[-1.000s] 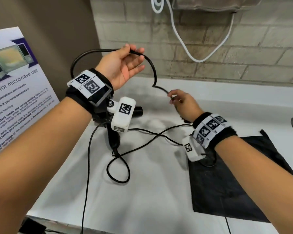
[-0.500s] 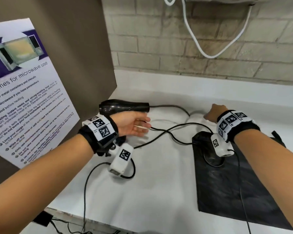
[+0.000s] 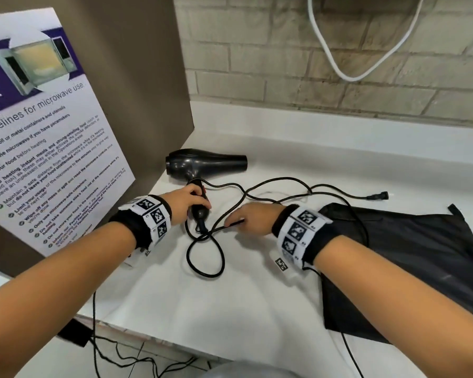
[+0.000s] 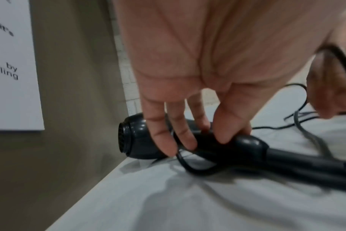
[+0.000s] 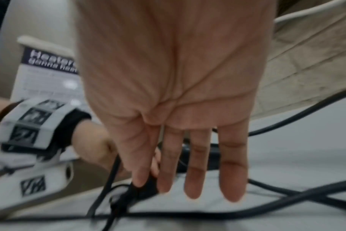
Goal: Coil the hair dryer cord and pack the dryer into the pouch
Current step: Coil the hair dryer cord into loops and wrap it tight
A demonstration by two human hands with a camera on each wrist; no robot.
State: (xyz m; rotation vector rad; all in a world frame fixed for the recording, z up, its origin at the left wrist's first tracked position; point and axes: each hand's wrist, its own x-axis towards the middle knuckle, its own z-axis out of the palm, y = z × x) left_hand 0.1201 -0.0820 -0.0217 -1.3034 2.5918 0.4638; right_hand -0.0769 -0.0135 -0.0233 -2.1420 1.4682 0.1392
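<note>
Head view shows a black hair dryer [image 3: 202,166] lying on its side on the white counter [image 3: 243,309], at the far left, close to a brown panel [image 3: 137,64] that carries a printed microwave notice [image 3: 38,148]. Its nozzle points to the right and its handle points toward the near side. The left hand [image 3: 186,204] lies over this handle; in the left wrist view the fingers [image 4: 160,137] bend down around the dark handle, with the thumb on the other side, so the hand is grasping the dryer by the handle.

The black cord [image 3: 279,184] leaves the bottom of the handle, makes one loop [image 3: 205,257] on the counter near the person, and then runs in loose curves to the right. Its plug [image 3: 377,196] lies far right on the counter, just beyond the black pouch [image 3: 410,268]. The pouch lies flat at the right, partly under the right forearm, and part of the cord crosses over it.

The right hand [image 3: 253,218] is just right of the handle, low over the counter. In the right wrist view its fingers [image 5: 233,171] are stretched out almost straight, but the thumb and the first finger seem to pinch a piece of the cord; this view is blurred, so I am not fully sure.

On the brick wall [image 3: 339,64] behind hangs a white cable [image 3: 347,75].
</note>
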